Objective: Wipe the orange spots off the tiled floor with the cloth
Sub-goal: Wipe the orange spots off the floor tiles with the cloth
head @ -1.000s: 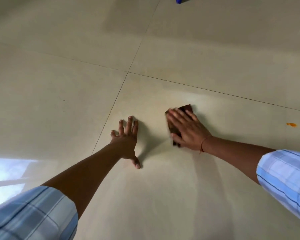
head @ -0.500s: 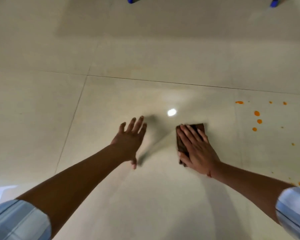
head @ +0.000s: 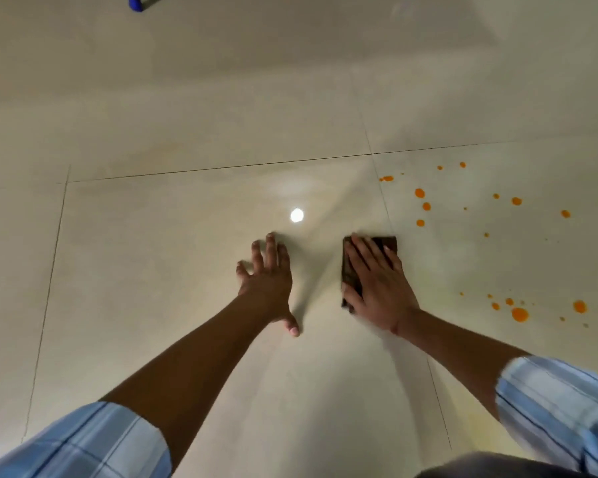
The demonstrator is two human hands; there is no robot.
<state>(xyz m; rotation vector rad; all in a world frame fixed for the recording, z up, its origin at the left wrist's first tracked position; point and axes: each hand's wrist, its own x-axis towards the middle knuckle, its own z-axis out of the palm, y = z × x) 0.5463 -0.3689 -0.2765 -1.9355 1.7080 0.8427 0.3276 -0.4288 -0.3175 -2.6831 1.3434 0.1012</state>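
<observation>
My right hand (head: pixel 377 282) lies flat on a dark brown folded cloth (head: pixel 349 270), pressing it onto the cream tiled floor (head: pixel 152 253) beside a grout line. Most of the cloth is hidden under my fingers and palm. Orange spots (head: pixel 420 193) are scattered on the tile just right of the cloth, and a second cluster of orange spots (head: pixel 519 314) lies nearer me on the right. My left hand (head: pixel 268 281) rests flat on the floor to the left of the cloth, fingers spread, holding nothing.
A blue foot of some furniture (head: pixel 135 2) stands at the far top left. A round light reflection (head: pixel 297 215) shines on the glossy tile between my hands. Grout lines cross the floor ahead and on both sides.
The view has swung right, bringing many more orange spots into sight. My right hand has slid the cloth rightward up to the grout line; my left hand stays planted beside it.
</observation>
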